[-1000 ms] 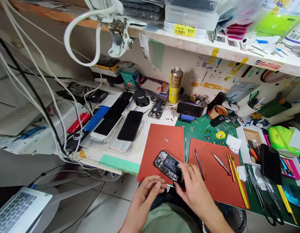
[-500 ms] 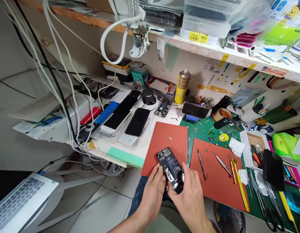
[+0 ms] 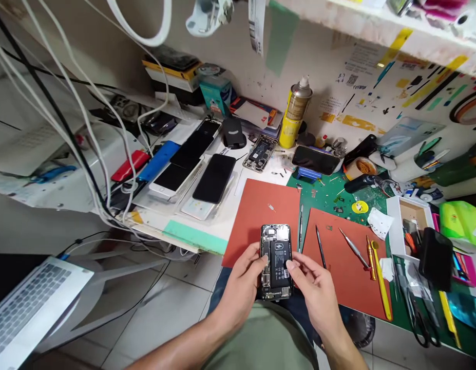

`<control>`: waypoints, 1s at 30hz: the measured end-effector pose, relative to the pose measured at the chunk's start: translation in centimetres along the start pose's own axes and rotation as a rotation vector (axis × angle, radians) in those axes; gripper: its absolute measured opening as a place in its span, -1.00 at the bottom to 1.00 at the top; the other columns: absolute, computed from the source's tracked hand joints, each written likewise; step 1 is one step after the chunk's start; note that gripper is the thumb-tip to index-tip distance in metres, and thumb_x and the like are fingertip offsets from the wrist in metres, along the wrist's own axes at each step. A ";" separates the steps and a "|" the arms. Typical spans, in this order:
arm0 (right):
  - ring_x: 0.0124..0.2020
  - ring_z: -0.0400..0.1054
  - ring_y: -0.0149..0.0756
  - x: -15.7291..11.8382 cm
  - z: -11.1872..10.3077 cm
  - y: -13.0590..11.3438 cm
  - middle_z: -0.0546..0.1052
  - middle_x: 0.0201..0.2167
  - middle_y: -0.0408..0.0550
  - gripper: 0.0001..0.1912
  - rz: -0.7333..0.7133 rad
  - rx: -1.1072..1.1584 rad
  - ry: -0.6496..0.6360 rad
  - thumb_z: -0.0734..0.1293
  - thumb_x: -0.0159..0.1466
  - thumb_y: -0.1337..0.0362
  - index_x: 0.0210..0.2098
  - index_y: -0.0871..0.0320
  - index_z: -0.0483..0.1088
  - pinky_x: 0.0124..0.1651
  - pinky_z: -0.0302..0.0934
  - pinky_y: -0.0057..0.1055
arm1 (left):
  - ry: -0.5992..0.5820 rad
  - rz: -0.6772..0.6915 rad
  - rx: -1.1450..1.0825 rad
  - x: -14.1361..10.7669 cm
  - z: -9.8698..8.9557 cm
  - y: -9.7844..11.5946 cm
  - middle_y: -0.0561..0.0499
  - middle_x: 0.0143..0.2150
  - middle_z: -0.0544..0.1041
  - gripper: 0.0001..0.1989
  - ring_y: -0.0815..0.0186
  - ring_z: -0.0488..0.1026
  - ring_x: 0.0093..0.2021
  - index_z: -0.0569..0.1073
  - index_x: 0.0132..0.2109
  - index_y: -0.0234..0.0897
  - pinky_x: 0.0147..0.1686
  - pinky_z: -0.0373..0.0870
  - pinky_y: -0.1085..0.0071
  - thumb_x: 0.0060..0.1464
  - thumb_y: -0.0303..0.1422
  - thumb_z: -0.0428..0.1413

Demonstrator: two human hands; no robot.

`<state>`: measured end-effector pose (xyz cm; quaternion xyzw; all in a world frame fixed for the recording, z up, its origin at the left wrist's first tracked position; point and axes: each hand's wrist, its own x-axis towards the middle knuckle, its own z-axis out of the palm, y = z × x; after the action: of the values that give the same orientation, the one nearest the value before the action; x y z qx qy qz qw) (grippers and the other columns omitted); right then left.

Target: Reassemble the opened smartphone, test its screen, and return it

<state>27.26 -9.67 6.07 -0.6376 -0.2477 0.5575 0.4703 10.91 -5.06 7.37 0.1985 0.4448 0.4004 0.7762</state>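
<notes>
An opened smartphone [image 3: 279, 259], its black battery and inner parts facing up, is held upright between both hands over the front edge of an orange mat [image 3: 253, 205]. My left hand [image 3: 247, 270] grips its left side, the thumb lying on the frame edge. On the right side my right hand [image 3: 309, 275] holds it, thumb against the edge by the battery. A small metal pin [image 3: 271, 208] lies on the mat beyond the phone. To the right rest a metal pry tool [image 3: 301, 226] and a dark pen-shaped tool [image 3: 321, 245].
A second orange mat [image 3: 349, 277] carries a screwdriver [image 3: 354, 247] and a yellow-handled brush [image 3: 382, 282]. Several phones, including a black one [image 3: 214, 179], lie at the left. A spray can [image 3: 295, 113] stands at the back; scissors [image 3: 420, 324] lie at right. Cables [image 3: 87, 139] hang left.
The phone has turned from a slant to nearly straight. My right hand has moved from its lower corner up to its right side. The camera view has tilted downward.
</notes>
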 end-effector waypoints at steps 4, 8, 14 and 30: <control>-0.31 0.35 -0.33 0.1 0.1 0.1 0.54 -0.32 -0.08 -0.48 0.031 0.054 0.021 0.66 0.18 -0.07 -0.01 0.14 0.71 -0.22 0.37 -0.41 | -0.171 -0.068 -0.044 0.1 -0.5 0.6 -0.14 0.13 0.69 -0.52 0.05 0.61 0.18 0.57 0.24 -0.22 0.21 0.50 0.18 0.19 -0.32 0.36; -0.35 0.30 -0.37 -0.2 0.3 -0.2 0.49 -0.36 -0.12 -0.51 0.005 0.062 0.051 0.67 0.16 -0.06 -0.05 0.12 0.72 -0.26 0.35 -0.44 | -0.289 -0.048 -0.012 0.3 -1.0 1.1 -0.13 0.19 0.67 -0.47 0.07 0.61 0.21 0.53 0.32 -0.17 0.26 0.48 0.15 0.23 -0.36 0.34; -0.34 0.32 -0.37 -0.8 0.9 -0.7 0.49 -0.37 -0.12 -0.56 -0.063 0.047 0.084 0.65 0.19 -0.02 -0.07 0.13 0.71 -0.23 0.38 -0.44 | -0.326 -0.001 0.085 0.4 -1.4 0.9 -0.15 0.22 0.67 -0.46 0.08 0.60 0.23 0.46 0.40 -0.16 0.23 0.51 0.16 0.34 -0.30 0.29; -0.32 0.34 -0.36 -1.3 0.7 -0.3 0.49 -0.34 -0.11 -0.58 -0.112 0.040 0.094 0.63 0.24 0.01 -0.03 0.13 0.70 -0.23 0.39 -0.44 | -0.354 -0.014 0.078 0.6 -2.1 0.6 -0.16 0.27 0.64 -0.46 0.05 0.57 0.29 0.44 0.44 -0.13 0.29 0.49 0.12 0.38 -0.31 0.26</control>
<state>26.32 -10.38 7.04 -0.6387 -0.2494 0.5044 0.5248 9.05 -4.35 6.39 0.2927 0.3175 0.3364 0.8368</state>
